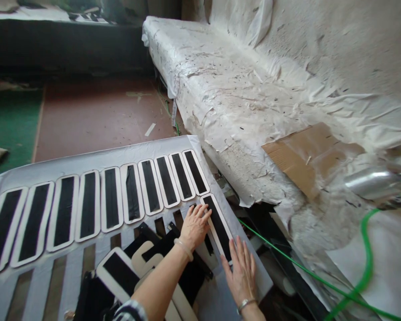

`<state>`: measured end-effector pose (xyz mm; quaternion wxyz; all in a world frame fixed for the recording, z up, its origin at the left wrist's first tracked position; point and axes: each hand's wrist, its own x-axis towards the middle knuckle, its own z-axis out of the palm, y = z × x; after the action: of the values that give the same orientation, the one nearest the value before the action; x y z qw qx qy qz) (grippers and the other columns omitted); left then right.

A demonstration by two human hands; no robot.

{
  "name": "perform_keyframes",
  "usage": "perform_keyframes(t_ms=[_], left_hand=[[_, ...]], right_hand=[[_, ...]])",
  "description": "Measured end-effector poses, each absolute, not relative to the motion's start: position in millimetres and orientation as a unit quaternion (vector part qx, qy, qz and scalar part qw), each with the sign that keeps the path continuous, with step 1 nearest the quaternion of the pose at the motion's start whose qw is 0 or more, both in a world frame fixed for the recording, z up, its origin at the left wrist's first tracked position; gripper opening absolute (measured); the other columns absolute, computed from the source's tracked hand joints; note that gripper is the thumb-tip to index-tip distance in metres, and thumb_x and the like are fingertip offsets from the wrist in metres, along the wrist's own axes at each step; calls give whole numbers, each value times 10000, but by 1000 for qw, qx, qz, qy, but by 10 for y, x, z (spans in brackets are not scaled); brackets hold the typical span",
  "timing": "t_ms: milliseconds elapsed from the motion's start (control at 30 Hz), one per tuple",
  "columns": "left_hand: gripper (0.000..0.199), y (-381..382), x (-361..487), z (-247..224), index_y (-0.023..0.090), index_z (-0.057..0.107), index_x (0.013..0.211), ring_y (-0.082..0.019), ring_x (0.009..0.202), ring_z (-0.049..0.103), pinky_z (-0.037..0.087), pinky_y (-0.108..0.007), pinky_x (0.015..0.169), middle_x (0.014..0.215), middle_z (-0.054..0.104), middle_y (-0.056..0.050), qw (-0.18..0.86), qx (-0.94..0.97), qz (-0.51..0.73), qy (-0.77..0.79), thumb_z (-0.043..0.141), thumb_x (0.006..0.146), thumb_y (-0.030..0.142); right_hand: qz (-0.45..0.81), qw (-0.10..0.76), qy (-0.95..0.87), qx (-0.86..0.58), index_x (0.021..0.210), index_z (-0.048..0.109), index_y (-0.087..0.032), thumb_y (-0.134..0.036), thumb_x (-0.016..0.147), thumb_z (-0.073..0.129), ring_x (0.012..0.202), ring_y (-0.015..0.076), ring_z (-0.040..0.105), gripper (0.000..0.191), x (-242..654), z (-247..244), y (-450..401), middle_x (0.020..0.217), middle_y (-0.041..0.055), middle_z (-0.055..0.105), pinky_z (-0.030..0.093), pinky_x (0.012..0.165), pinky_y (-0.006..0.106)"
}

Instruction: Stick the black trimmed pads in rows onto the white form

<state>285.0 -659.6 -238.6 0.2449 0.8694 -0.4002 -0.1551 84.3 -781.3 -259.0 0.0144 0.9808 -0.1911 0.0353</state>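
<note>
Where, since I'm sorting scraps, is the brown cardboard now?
In the head view, the brown cardboard lies right of center on the white-covered bench, just left of the silver metal cylinder and beyond the right hand.

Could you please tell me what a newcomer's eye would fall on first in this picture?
Probably the row of white-bordered black panels across the table. Next might come the left hand and right hand at one more panel, below the row's right end, then the bright green hose at lower right.
</note>
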Motion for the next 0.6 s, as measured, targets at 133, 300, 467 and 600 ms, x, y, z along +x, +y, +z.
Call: perform_keyframes(t_ms=[133,300,467,600], left_hand=[[484,-6502,2991,-2292,280,481,1309,-193,1305,391,231,-401,1134,1418,466,-12,257,864,-167,-400,555,838,194],[459,-6012,3097,-2059,201,487,1291,-205,1148,546,407,-344,1005,1307,558,-74,263,882,-176,-349,535,837,162],[348,-5271,2931,-1814,193,513,1212,-234,1056,579,461,-370,910,1161,606,-84,261,918,-167,-246,533,867,231],[185,-4892,2651,-1754,211,564,1036,-217,931,616,483,-341,805,1005,614,-42,268,921,-223,-173,516,876,291]], right_hand=[[24,-148,-160,976,1338,456,-168,-420,922,448,1206,252,518,487,949,-2405,-7554,1328,125,555,449,984,441],[-27,-246,-160,955,1195,552,-160,-389,870,550,1030,231,609,397,1192,-2204,-7071,1101,101,663,514,882,351],[49,-182,-126,974,1229,513,-211,-472,834,585,1014,267,605,478,1105,-2116,-6718,1127,97,646,486,857,393],[24,-199,-3,980,1196,539,-239,-590,750,602,807,250,650,571,689,-2398,-6284,972,61,702,490,639,341]])
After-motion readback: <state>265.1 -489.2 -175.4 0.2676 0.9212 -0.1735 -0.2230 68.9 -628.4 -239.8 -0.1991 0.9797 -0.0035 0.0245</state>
